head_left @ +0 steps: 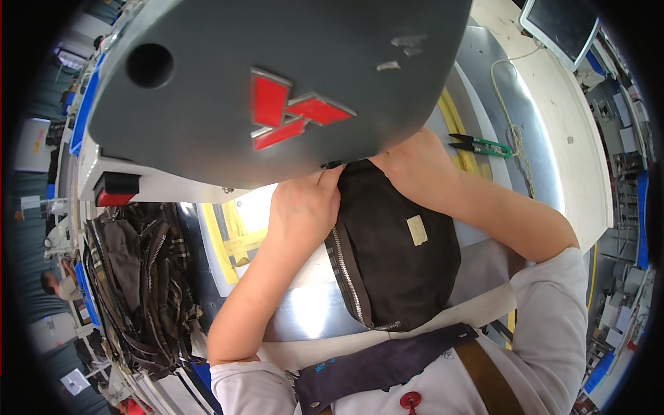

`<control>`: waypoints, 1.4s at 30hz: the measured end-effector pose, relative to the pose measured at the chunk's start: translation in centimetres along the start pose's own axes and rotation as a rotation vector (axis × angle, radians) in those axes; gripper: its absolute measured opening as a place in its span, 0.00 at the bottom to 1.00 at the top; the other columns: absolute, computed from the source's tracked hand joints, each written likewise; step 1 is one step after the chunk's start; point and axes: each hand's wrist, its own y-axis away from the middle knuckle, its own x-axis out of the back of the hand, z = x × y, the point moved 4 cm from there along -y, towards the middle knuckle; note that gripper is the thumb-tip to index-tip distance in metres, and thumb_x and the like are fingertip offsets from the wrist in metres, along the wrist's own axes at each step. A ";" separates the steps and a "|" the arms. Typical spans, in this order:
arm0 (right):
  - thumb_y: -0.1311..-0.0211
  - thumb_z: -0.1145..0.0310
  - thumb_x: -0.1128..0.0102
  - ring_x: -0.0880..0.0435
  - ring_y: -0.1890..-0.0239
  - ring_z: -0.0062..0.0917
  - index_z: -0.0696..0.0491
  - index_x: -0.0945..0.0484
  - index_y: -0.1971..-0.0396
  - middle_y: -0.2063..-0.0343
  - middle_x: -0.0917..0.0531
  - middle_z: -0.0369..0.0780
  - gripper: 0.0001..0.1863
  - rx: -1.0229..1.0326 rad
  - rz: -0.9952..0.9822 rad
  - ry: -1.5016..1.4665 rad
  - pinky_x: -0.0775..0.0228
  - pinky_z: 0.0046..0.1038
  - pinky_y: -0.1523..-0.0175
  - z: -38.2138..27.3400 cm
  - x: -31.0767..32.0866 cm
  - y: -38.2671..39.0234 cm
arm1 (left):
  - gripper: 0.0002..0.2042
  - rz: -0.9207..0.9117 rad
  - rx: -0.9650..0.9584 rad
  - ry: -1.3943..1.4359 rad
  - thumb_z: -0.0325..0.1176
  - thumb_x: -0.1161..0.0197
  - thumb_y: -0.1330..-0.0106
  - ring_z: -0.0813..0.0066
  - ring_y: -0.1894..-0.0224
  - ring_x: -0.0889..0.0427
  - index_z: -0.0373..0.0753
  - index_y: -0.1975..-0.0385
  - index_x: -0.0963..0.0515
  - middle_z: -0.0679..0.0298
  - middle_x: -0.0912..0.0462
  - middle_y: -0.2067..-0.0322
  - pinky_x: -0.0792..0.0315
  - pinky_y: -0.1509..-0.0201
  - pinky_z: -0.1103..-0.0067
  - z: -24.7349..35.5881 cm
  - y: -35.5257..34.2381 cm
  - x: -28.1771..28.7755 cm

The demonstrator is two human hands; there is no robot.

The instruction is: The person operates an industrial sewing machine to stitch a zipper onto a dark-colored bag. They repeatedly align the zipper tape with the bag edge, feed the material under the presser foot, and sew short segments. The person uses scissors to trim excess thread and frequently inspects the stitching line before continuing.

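1. Black fabric pouch (398, 256) with a metal zipper (348, 277) down its left edge lies on the shiny metal worktop (311, 311), its top end pushed under the grey head of a sewing machine (277, 83).
2. Left hand (304, 211): the fingers (330, 178) are curled shut, pinching the pouch's upper left corner right where it meets the machine head.
3. Right hand (418, 169) lies flat on the pouch's upper right part, pressing it down. Its fingertips are hidden under the machine head, so I cannot tell whether they grip or only press.
4. To do this step well, it seems wise to keep both hands level with each other so the cloth feeds straight, hold the zipper edge taut without stretching it, and keep fingertips clear of the needle area, which is out of sight under the head.
5. A small pale label (416, 229) sits on the pouch's face; keeping it flat helps show whether the fabric is wrinkling.
6. Further out, green-handled thread snips (481, 145) lie on the worktop beyond the right hand, beside a pale cord (515, 131).
7. At the left, well apart from both hands, a heap of dark pieces with zippers (142, 283) is stacked.
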 end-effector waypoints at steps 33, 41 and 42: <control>0.49 0.70 0.43 0.21 0.56 0.28 0.61 0.21 0.60 0.59 0.21 0.39 0.16 0.064 -0.021 -0.068 0.26 0.28 0.52 -0.7 0.2 0.7 | 0.22 -0.044 -0.044 -0.039 0.18 0.38 0.54 0.59 0.60 0.18 0.44 0.55 0.19 0.60 0.22 0.54 0.22 0.56 0.70 1.1 0.6 0.7; 0.50 0.70 0.43 0.21 0.59 0.27 0.58 0.21 0.65 0.65 0.23 0.38 0.12 0.045 -0.011 -0.037 0.26 0.28 0.53 -0.1 0.2 0.0 | 0.22 -0.020 -0.063 -0.063 0.18 0.38 0.53 0.59 0.64 0.19 0.44 0.55 0.19 0.60 0.22 0.55 0.22 0.62 0.70 0.6 0.0 0.7; 0.50 0.70 0.43 0.21 0.59 0.27 0.58 0.21 0.66 0.66 0.23 0.37 0.11 0.050 -0.020 -0.025 0.26 0.28 0.53 0.0 0.0 -0.2 | 0.22 -0.025 -0.059 -0.066 0.18 0.38 0.53 0.59 0.65 0.19 0.44 0.55 0.19 0.60 0.22 0.55 0.22 0.63 0.70 0.3 -0.1 0.5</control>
